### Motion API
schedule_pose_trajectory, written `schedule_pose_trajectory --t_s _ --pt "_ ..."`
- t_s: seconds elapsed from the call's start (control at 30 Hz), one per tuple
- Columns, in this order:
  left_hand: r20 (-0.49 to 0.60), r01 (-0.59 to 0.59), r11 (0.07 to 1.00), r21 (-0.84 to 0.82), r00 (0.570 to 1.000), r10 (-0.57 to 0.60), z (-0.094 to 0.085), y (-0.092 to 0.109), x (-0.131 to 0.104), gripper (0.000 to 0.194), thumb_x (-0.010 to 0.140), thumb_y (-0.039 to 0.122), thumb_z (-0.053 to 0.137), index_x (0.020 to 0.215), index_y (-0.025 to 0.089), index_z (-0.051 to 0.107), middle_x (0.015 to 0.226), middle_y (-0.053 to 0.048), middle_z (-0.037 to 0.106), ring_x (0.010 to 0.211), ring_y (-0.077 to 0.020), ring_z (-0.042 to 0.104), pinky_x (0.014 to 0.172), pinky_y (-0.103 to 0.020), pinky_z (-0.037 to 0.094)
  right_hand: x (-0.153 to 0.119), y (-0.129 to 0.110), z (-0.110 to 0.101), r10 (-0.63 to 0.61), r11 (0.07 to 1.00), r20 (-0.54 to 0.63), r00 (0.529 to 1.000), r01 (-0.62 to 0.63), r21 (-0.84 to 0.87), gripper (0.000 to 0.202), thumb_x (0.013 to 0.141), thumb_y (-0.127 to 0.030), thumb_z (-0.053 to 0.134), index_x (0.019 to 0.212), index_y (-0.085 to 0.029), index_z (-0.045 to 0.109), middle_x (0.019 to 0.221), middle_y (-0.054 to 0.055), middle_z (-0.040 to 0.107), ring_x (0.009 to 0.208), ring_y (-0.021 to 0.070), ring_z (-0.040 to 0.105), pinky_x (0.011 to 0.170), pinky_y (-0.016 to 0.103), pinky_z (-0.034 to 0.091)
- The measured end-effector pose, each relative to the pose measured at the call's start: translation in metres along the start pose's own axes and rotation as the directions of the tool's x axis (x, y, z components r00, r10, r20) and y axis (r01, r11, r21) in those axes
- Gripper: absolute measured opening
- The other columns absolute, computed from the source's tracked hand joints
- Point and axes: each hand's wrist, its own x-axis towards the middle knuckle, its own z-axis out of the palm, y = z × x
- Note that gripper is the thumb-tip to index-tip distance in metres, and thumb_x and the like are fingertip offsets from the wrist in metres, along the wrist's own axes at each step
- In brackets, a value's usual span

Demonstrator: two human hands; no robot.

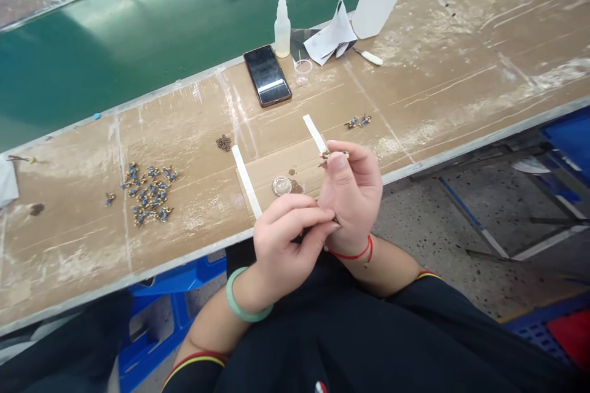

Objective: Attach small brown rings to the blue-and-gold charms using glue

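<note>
My right hand [354,187] pinches a small painted figurine [326,156] between thumb and forefinger, above the cardboard pad. With thumb and forefinger closed, my left hand [295,239] meets the right palm, and a tiny dark brown piece [336,219] shows at its fingertips; its kind is too small to make out. Beyond the hands, a small clear round dish [281,185] sits on the cardboard pad [271,163] beside brown bits. Two blue-and-gold figurines [358,121] lie past my right hand. Several similar figurines [152,193] are heaped at the left, and a little pile of brown rings [224,143] lies between.
A phone [268,75], a squeeze bottle [283,27], crumpled paper [332,37] and a white-handled tool [369,56] lie along the back of the bench. Beyond runs a green surface [184,24]. Blue stools [179,295] stand below the front edge.
</note>
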Motion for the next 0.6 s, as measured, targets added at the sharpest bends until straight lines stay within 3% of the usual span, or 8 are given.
schedule_pose_trajectory --t_s 0.1,0.23,0.47,0.53,0.6 --pt "0.008 -0.042 0.999 0.018 0.999 0.042 0.000 0.002 -0.003 0.006 0.102 0.014 0.080 0.103 0.020 0.081 0.096 -0.004 0.083 0.085 -0.0157 0.080 0.076 -0.024 0.067 0.000 0.000 -0.001 0.048 0.999 -0.013 0.999 -0.048 0.000 0.018 0.109 -0.050 0.071 0.108 -0.032 0.076 0.094 0.001 0.071 0.082 0.0153 0.068 0.072 0.032 0.058" --pt "0.119 -0.042 0.997 -0.064 0.992 0.049 -0.007 -0.004 0.004 0.003 0.103 0.017 0.080 0.101 0.019 0.081 0.097 -0.005 0.085 0.082 -0.0151 0.080 0.074 -0.023 0.067 -0.001 -0.001 -0.003 0.088 0.996 0.011 0.996 -0.088 -0.015 0.023 0.109 -0.053 0.069 0.107 -0.032 0.074 0.094 0.001 0.069 0.082 0.0153 0.068 0.075 0.033 0.059" --pt "0.295 -0.200 0.974 -0.106 0.929 0.223 -0.019 -0.018 0.028 0.008 0.103 0.014 0.077 0.097 0.019 0.079 0.093 -0.005 0.084 0.081 -0.0159 0.079 0.074 -0.025 0.064 -0.003 -0.009 -0.007 0.232 0.970 0.032 0.972 -0.234 0.072 0.019 0.102 -0.053 0.080 0.103 -0.034 0.079 0.093 -0.001 0.071 0.087 0.0148 0.069 0.079 0.031 0.058" --pt "0.305 -0.159 0.969 -0.189 0.929 0.212 -0.018 -0.023 0.031 0.008 0.103 0.019 0.080 0.095 0.021 0.080 0.089 -0.004 0.082 0.075 -0.0153 0.076 0.070 -0.025 0.062 -0.003 -0.013 -0.008 0.272 0.957 0.060 0.960 -0.277 0.085 0.021 0.101 -0.055 0.082 0.102 -0.035 0.080 0.094 -0.001 0.072 0.089 0.0152 0.069 0.082 0.031 0.060" --pt "0.281 0.000 0.926 -0.379 0.953 0.115 -0.015 -0.027 0.029 0.013 0.102 0.029 0.083 0.092 0.022 0.081 0.085 -0.003 0.079 0.066 -0.0126 0.069 0.064 -0.024 0.058 -0.001 -0.016 -0.009 0.324 0.931 0.123 0.938 -0.339 0.137 0.025 0.096 -0.060 0.086 0.100 -0.036 0.082 0.094 -0.001 0.073 0.090 0.0153 0.069 0.083 0.031 0.060"
